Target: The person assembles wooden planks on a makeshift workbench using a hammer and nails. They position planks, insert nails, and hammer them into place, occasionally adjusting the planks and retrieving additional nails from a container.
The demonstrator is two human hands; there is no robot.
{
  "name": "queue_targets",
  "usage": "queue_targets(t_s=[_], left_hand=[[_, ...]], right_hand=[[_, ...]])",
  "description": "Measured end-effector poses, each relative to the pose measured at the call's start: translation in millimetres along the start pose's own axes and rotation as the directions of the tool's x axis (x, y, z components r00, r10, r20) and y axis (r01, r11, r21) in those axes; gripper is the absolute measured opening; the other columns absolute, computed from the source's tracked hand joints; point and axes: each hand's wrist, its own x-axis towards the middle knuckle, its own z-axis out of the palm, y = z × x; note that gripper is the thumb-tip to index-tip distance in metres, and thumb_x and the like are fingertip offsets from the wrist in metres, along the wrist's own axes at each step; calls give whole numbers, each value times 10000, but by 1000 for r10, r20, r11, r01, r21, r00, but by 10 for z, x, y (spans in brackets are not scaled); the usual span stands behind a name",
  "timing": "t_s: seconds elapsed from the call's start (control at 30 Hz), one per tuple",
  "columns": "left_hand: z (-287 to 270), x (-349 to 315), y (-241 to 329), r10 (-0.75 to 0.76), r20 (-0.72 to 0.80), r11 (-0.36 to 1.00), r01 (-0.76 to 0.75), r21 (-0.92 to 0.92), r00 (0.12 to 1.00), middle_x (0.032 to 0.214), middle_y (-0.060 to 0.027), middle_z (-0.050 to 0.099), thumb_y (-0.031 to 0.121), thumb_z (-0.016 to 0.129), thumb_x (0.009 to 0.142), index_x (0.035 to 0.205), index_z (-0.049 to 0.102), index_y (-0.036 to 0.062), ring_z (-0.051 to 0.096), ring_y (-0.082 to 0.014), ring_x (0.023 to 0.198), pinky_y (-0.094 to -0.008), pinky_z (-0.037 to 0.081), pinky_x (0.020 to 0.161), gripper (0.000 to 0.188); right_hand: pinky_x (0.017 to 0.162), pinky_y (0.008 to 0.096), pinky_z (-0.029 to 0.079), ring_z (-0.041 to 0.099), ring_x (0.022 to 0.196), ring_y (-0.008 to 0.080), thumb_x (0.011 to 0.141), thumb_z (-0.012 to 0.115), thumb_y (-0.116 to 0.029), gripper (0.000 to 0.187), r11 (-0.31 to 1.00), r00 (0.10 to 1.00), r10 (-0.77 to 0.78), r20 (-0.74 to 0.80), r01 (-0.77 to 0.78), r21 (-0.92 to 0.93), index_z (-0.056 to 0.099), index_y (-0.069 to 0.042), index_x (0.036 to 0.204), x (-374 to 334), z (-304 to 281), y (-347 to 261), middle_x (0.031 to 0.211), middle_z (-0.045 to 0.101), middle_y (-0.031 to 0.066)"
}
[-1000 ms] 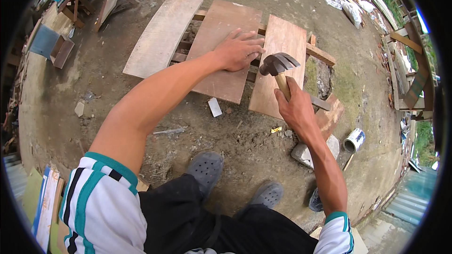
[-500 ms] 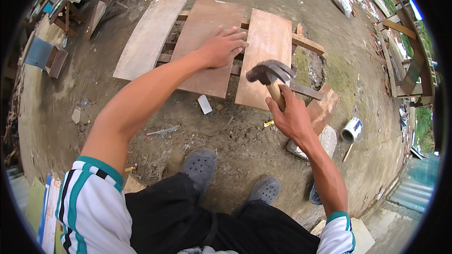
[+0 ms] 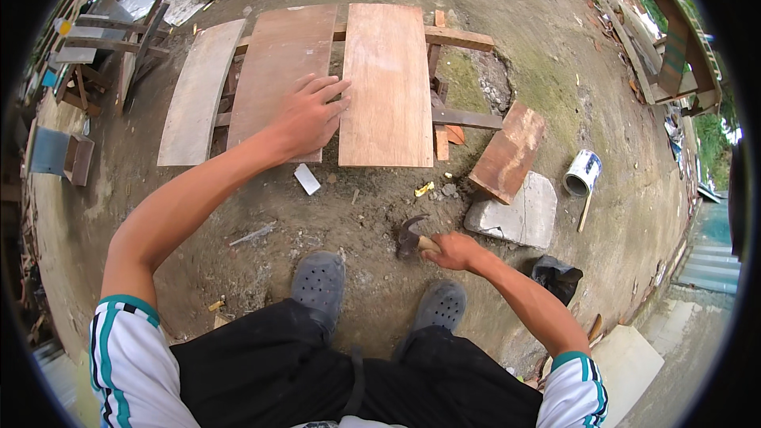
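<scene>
My left hand (image 3: 311, 115) lies flat with fingers spread on the middle plywood panel (image 3: 289, 55), its fingertips reaching the near edge of the right plywood panel (image 3: 387, 87). A third, paler panel (image 3: 202, 95) lies to the left. All three rest across two wooden rails (image 3: 458, 38). Low in front of my feet, my right hand (image 3: 453, 251) is closed around the wooden handle of a claw hammer (image 3: 411, 239), whose head points left, just above the ground or touching it; I cannot tell which.
Right of the panels, a brown board piece (image 3: 509, 150) leans on a concrete block (image 3: 517, 212). Beyond it a paint can (image 3: 583, 173) lies on its side near a stick (image 3: 584, 214). A black plastic bag (image 3: 556, 277) sits by my right forearm. Wooden frames (image 3: 119, 47) stand far left.
My right hand has lowered the hammer from above the right panel to near the ground by my feet. My left hand stays on the middle panel. The view has shifted right.
</scene>
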Motion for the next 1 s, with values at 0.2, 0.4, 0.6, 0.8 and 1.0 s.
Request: queue_targets(t_s=[0.2, 0.4, 0.6, 0.8, 1.0], left_hand=[[-131, 29, 69, 108, -15, 994, -108, 2, 994, 1288, -68, 656, 134, 687, 853, 1097, 743, 63, 571, -237, 1278, -457, 408, 1120, 260], [-178, 121, 122, 89, -7, 994, -89, -63, 996, 1179, -61, 681, 199, 724, 817, 1003, 739, 39, 609, -238, 1185, -440, 441, 1066, 246], [-136, 326, 454, 18, 144, 981, 10, -194, 989, 1392, -159, 566, 359, 818, 792, 1296, 617, 23, 497, -334, 1361, -488, 380, 1157, 638], [4, 487, 1060, -34, 402, 993, -13, 114, 915, 1570, -355, 297, 433, 864, 737, 1567, 285, -15, 285, -507, 1482, -594, 317, 1187, 1107], [-6, 598, 977, 44, 423, 979, -124, 164, 905, 1545, -361, 345, 341, 885, 712, 1557, 291, -37, 437, -516, 1393, -556, 446, 1103, 1099]], right_hand=[[872, 511, 552, 699, 1001, 422, 954, 596, -488, 525, 996, 996, 79, -37, -80, -24, 667, -7, 1152, 26, 117, 149, 1000, 727, 263], [851, 488, 576, 713, 1008, 392, 946, 621, -409, 473, 987, 990, 41, -136, -61, -147, 646, -1, 1183, 65, 347, 302, 1043, 719, 247], [768, 508, 583, 715, 921, 407, 922, 661, -403, 447, 983, 974, -20, -226, -22, -182, 627, -4, 1118, 124, 432, 354, 1062, 685, 237], [778, 490, 592, 730, 936, 382, 908, 669, -328, 354, 987, 980, -10, -198, -22, -160, 679, -13, 1067, 174, 267, 221, 1060, 717, 221], [797, 480, 593, 729, 954, 384, 900, 676, -319, 352, 986, 977, -28, -210, -8, -167, 679, -12, 1072, 203, 298, 220, 1071, 719, 217]])
